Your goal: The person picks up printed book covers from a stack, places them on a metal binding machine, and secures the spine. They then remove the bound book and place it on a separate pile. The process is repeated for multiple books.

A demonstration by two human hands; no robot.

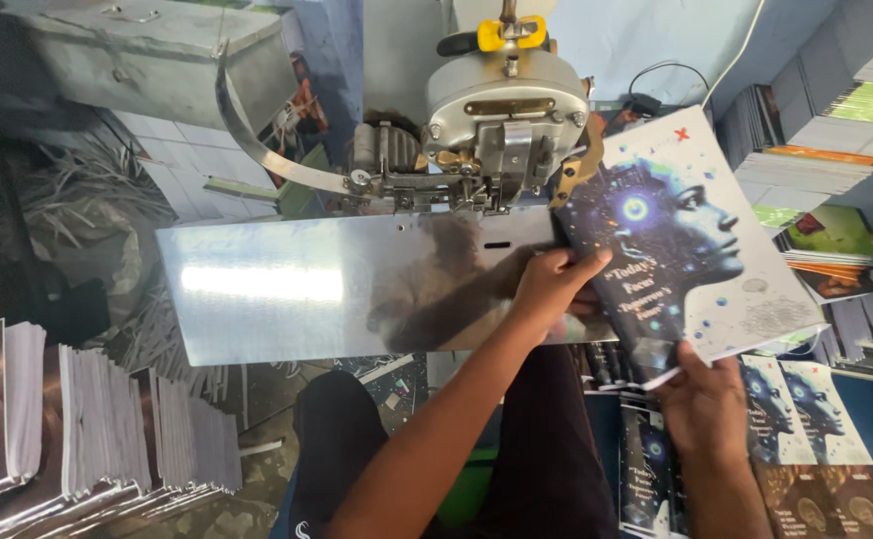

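My left hand (551, 284) grips the left spine edge of a booklet (691, 235) with a dark blue and white cover. That cover shows a head in profile. My right hand (706, 399) holds the same booklet by its lower edge. The booklet is tilted, and its upper left corner lies right by the head of a metal stitching machine (501, 125). In front of the machine a shiny steel plate (287, 289) stretches to the left, and my left hand rests over its right end.
A stack of the same booklets (801, 439) lies under my right hand at the lower right. Bundles of unbound pages (97, 419) stand at the lower left. More printed stacks (826, 160) fill the right side. A grey metal box (137, 55) sits at the top left.
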